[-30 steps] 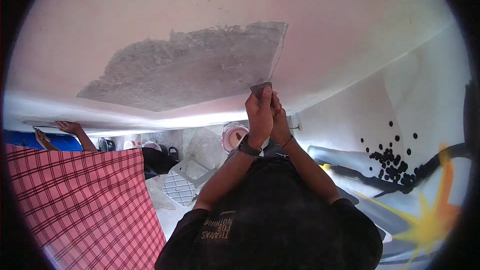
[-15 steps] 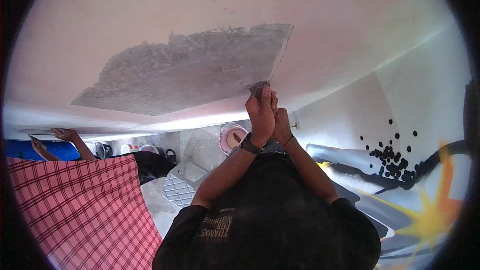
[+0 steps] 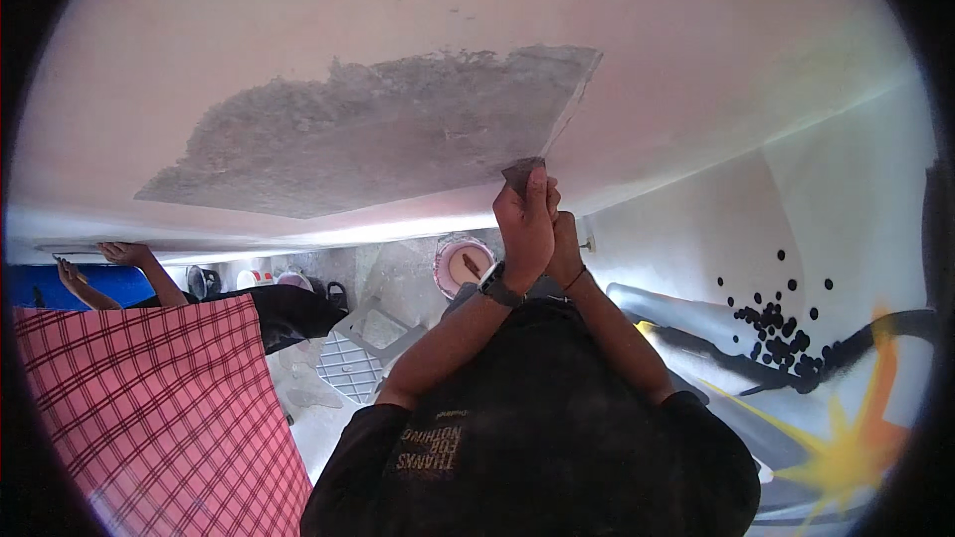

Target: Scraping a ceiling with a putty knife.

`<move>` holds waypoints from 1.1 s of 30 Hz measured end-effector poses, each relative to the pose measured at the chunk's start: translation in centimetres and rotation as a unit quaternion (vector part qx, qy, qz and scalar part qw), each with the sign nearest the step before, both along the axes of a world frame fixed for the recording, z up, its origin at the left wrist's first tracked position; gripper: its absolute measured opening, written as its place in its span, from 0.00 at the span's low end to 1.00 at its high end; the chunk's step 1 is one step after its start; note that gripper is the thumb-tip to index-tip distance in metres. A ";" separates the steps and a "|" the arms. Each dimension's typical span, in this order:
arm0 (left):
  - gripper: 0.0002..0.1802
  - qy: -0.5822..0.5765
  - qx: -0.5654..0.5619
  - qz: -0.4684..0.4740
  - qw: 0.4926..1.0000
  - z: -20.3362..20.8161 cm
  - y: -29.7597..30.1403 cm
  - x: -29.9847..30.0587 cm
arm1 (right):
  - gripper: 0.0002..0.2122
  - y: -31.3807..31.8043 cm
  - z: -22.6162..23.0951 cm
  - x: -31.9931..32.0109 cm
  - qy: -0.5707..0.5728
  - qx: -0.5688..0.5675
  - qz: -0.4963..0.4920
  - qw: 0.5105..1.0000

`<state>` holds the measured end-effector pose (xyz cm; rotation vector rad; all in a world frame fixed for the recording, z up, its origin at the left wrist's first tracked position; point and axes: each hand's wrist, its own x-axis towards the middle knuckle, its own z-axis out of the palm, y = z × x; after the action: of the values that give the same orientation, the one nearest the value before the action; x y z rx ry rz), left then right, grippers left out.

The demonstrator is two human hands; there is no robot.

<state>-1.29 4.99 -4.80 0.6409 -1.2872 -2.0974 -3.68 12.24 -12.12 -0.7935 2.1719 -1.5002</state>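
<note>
My left hand, with a watch at its wrist, is closed around a putty knife. The dark flat blade sticks up past the thumb and meets the wall at the lower right corner of a rough grey patch. Pressed against the left hand from the right is my right hand, also closed; its fingers are partly hidden, and it seems to grip the same tool's handle. Pale pinkish wall surrounds the grey patch, and a thin crack-like line runs up the patch's right edge.
Below my hands a pink-rimmed bucket holds pale paste and a brown stick-like thing. A grey plastic stool stands left. A co-worker in a pink checked garment reaches to the wall at far left. A painted side wall rises right.
The view has shifted slightly, and the putty knife still touches the wall near the patch's lower right corner. Both hands keep their grip. The co-worker's hands stay at the wall.
</note>
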 end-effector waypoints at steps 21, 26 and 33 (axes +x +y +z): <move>0.17 -0.018 0.047 0.010 0.999 0.4 0.4 -0.2 | 0.12 0.6 0.9 -0.1 -0.003 0.001 -0.002 1.000; 0.16 0.017 0.021 0.021 0.999 0.9 0.1 -0.5 | 0.11 0.5 1.4 -0.7 0.024 0.000 0.018 1.000; 0.15 0.012 0.005 0.027 1.000 1.7 -0.2 -0.5 | 0.10 0.0 2.8 -0.4 0.018 -0.019 0.012 1.000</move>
<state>-1.79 4.82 -3.10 0.6463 -1.2335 -2.0644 -4.13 12.26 -9.36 -0.8630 2.1571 -1.5301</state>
